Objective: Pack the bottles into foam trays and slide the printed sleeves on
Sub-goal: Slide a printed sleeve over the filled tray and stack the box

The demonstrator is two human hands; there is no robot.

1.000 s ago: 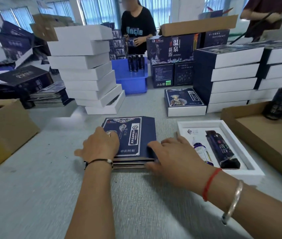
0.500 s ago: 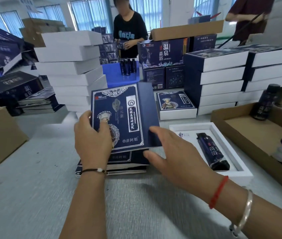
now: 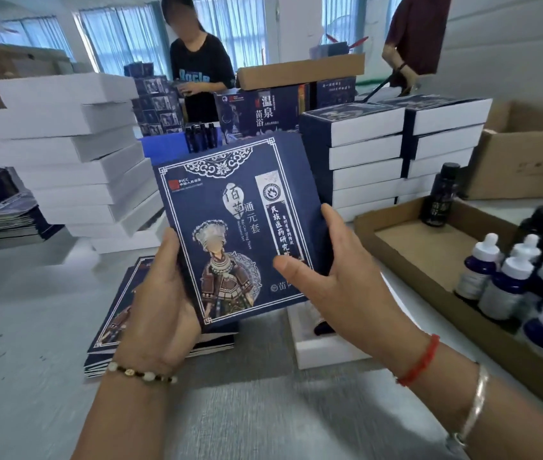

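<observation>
Navy card fills the middle of our view: we now hold one sleeve (image 3: 240, 227) up in front of us with both hands, printed face toward us and tilted back. A second ago it lay on top of the sleeve pile (image 3: 114, 313) under our palms; half a second ago it was just coming off the pile. Now it is well clear of the table, and it looks opened out from flat, since a dark side panel shows along its right edge.

Our left hand (image 3: 160, 293) wraps the lower left edge, thumb running up the front and fingers hidden behind. Our right hand (image 3: 333, 277) clamps the lower right corner, thumb lying across the print and fingers curled round the side panel. Both hands are closed on the sleeve and neither is free.

The tray (image 3: 323, 350) sits on the table just below and right of the sleeve, mostly hidden by it and by our right wrist. We can see only its white near corner and the dark end of something lying in it, so we cannot tell from here whether it is fully packed. More bottles (image 3: 509, 283) stand in the cardboard box (image 3: 406, 260) to our right.

We judge that picking is done and the sliding comes next: the sleeve's open end must be lined up with the tray's end.
</observation>
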